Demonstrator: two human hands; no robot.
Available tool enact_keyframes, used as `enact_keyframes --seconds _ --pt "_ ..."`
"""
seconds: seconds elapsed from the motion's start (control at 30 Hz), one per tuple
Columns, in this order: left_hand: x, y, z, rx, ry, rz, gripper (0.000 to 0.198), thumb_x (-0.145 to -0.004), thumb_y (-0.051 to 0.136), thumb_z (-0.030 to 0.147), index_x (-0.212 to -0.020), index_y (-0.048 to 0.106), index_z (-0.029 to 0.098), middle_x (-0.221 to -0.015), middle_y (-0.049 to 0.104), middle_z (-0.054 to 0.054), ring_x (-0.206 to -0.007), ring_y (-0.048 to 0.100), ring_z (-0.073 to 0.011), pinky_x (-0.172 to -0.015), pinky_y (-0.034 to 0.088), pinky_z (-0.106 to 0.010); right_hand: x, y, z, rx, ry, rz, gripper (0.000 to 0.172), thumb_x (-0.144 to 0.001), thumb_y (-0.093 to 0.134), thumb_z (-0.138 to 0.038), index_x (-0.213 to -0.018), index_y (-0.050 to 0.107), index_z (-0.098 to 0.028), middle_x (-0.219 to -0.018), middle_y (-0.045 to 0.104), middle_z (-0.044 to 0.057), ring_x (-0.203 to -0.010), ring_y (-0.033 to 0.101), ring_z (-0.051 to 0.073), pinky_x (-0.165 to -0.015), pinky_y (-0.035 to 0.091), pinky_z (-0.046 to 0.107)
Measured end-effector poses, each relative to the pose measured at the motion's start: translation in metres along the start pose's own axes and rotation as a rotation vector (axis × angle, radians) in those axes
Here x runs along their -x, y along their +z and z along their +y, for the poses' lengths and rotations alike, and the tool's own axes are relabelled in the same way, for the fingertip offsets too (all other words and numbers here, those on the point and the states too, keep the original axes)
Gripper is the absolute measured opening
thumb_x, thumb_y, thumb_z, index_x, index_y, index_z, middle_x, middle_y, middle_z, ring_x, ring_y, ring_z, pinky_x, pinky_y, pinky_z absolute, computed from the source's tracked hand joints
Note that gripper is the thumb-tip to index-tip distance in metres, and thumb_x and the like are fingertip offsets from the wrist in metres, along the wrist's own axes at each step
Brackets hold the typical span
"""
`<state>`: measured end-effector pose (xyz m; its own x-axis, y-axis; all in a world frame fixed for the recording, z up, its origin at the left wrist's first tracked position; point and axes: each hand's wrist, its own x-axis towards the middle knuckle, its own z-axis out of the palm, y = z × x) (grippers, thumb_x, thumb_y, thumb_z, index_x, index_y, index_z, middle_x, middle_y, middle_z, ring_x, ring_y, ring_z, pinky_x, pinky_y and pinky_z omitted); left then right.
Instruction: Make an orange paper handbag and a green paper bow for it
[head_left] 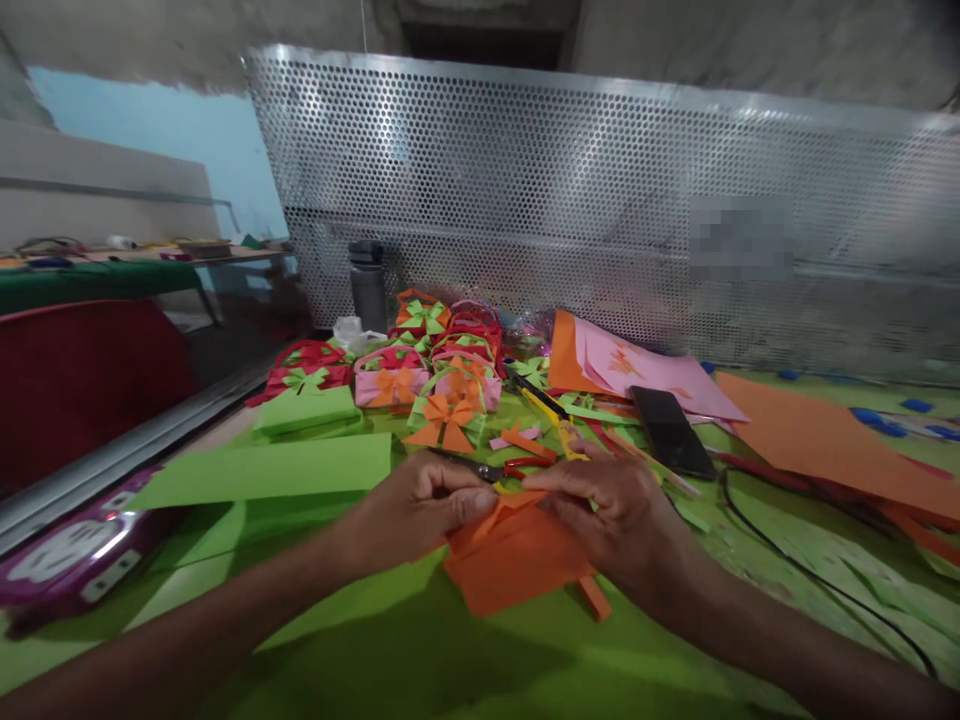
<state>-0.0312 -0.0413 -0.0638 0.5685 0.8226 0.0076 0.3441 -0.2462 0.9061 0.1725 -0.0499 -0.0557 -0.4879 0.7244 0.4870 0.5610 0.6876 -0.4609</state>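
Note:
Both hands hold a piece of folded orange paper (pixel 517 560) above the green table. My left hand (pixel 431 505) pinches its upper left edge between thumb and fingers. On the other side, my right hand (pixel 611 500) grips its upper right edge, fingers bent. An orange paper strip (pixel 594 597) sticks out below the right hand. Scissors with red handles (pixel 521 466) lie just beyond the fingertips. A yellow cutter knife (pixel 559 420) lies behind the right hand. Little paper bags with bows (pixel 394 385) stand in a group beyond the left hand.
Green paper pieces (pixel 277 470) lie at left, near a purple case (pixel 75 560). A phone (pixel 671 430), pink sheets (pixel 652 365), orange sheets (pixel 832 440) and a black cable (pixel 810 570) are at right. A dark bottle (pixel 367 285) stands before a perforated metal panel (pixel 525 180).

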Motion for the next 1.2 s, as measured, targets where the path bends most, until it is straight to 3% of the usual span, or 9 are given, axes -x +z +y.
enact_keyframes --seconds 0.1,0.27,0.47,0.73,1.0,1.2 --pt "0.002 0.004 0.000 0.004 0.015 -0.008 0.041 -0.083 0.043 0.046 -0.059 0.051 0.014 -0.055 0.036 0.004 -0.051 0.030 -0.0076 -0.046 0.022 -0.021 0.000 0.002 -0.003 0.013 -0.031 -0.033 0.028 -0.076 0.046 -0.005 -0.070 0.070 -0.018 -0.075 0.072 0.003 -0.063 0.064 0.015 -0.070 0.044 0.029" --pt "0.006 0.011 0.004 0.052 -0.055 -0.050 0.038 -0.081 0.046 0.047 -0.076 0.062 0.013 -0.058 0.031 0.005 -0.053 0.024 -0.0080 -0.046 0.017 -0.022 0.003 0.006 -0.006 0.038 -0.016 -0.105 0.030 -0.077 0.045 -0.003 -0.078 0.069 -0.021 -0.074 0.072 0.000 -0.063 0.063 0.013 -0.085 0.039 0.036" --pt "0.006 0.015 0.009 0.076 -0.087 0.046 0.029 -0.075 0.057 0.040 -0.066 0.064 0.013 -0.054 0.035 0.005 -0.051 0.027 -0.0073 -0.044 0.019 -0.021 0.005 0.008 -0.007 0.028 0.112 -0.020 0.025 -0.073 0.049 -0.005 -0.078 0.069 -0.019 -0.070 0.070 0.001 -0.065 0.061 0.015 -0.060 0.044 0.026" --pt "0.006 0.018 0.008 0.011 -0.105 0.162 0.025 -0.073 0.060 0.036 -0.069 0.067 0.012 -0.050 0.036 0.006 -0.047 0.028 -0.0060 -0.042 0.021 -0.019 0.003 0.004 -0.010 -0.098 0.196 -0.117 0.025 -0.080 0.045 -0.008 -0.081 0.068 -0.019 -0.070 0.068 -0.001 -0.062 0.060 0.013 -0.054 0.042 0.022" --pt "0.007 0.021 0.008 -0.037 -0.161 0.219 0.024 -0.072 0.059 0.033 -0.059 0.061 0.014 -0.046 0.036 0.006 -0.044 0.028 -0.0059 -0.039 0.021 -0.019 0.006 0.004 -0.012 -0.165 0.220 -0.135 0.025 -0.085 0.040 -0.016 -0.076 0.063 -0.021 -0.062 0.060 -0.003 -0.071 0.059 0.014 -0.061 0.042 0.023" --pt "0.007 0.023 0.008 -0.063 -0.172 0.256 0.024 -0.071 0.058 0.033 -0.055 0.060 0.014 -0.045 0.036 0.006 -0.043 0.028 -0.0060 -0.038 0.020 -0.019 0.006 0.004 -0.012 -0.252 0.270 -0.183 0.026 -0.087 0.038 -0.020 -0.086 0.064 -0.021 -0.076 0.064 -0.001 -0.068 0.058 0.013 -0.059 0.042 0.024"
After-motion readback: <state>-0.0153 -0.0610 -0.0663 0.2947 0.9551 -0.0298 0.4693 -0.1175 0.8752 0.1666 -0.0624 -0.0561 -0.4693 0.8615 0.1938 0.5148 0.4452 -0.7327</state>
